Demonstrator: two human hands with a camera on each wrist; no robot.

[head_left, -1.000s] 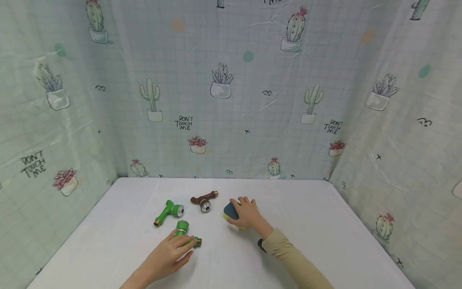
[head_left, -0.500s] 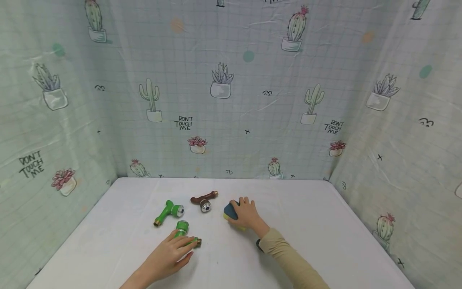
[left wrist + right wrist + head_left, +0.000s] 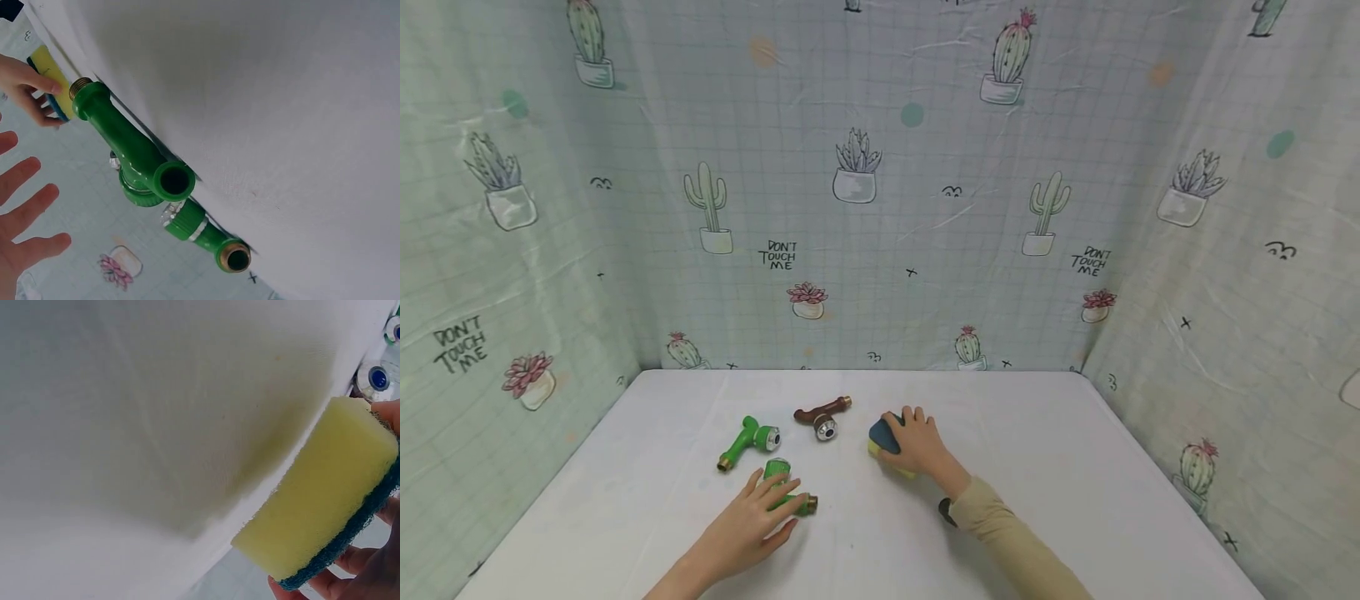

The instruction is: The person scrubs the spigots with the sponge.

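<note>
My right hand (image 3: 921, 446) grips a sponge (image 3: 883, 435), yellow foam with a dark blue-green scouring side. In the right wrist view the sponge (image 3: 319, 494) is held along its scouring side and edges, yellow face toward the table. My left hand (image 3: 741, 525) hovers with spread fingers over the nearest green tap (image 3: 777, 469), hiding part of it. Seen from the left wrist, those fingers (image 3: 31, 209) stand apart from the green tap (image 3: 125, 140), which has a brass threaded end. Behind it lies a second green tap (image 3: 748, 440).
A brown tap (image 3: 823, 412) with a silver-ringed end lies between the green taps and the sponge, toward the back. The white table (image 3: 1022, 467) ends at cactus-print cloth walls (image 3: 887, 317) behind and on both sides. A small dark object (image 3: 947, 510) shows by the right sleeve.
The fingers of my left hand have spread and lifted a little over the green tap. My right hand has shifted slightly right with the sponge. The taps stay where they were.
</note>
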